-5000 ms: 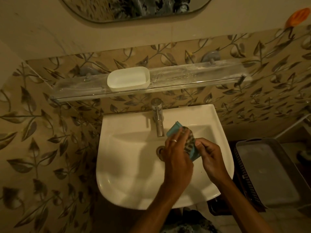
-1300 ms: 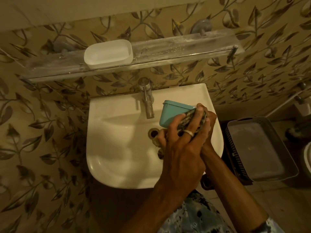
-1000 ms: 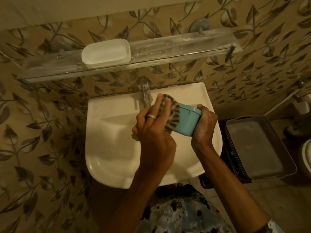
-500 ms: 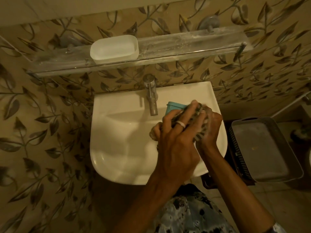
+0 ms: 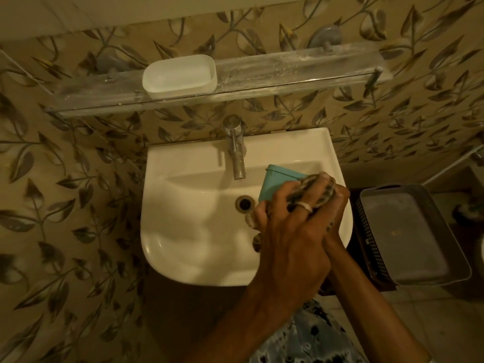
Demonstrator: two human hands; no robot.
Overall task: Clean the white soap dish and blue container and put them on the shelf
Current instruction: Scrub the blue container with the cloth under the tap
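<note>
The white soap dish [image 5: 179,76] stands on the glass shelf [image 5: 288,72], left of its middle. Over the right side of the white sink [image 5: 188,231], my right hand [image 5: 337,213] holds the blue container [image 5: 275,183] from the right; most of that hand is hidden behind my left. My left hand [image 5: 290,231] grips a patterned cloth [image 5: 311,192] and presses it against the container's near side. Only the container's left corner and rim show.
A chrome tap [image 5: 237,153] rises at the back of the sink, just left of the container. The drain [image 5: 245,203] lies under my hands' left edge. A grey plastic basket [image 5: 408,234] sits to the right of the sink. Leaf-patterned tiles cover the wall.
My left hand has kept rubbing the cloth over the blue container, sliding from its left end back across its near side. The soap dish has stayed on the shelf.
</note>
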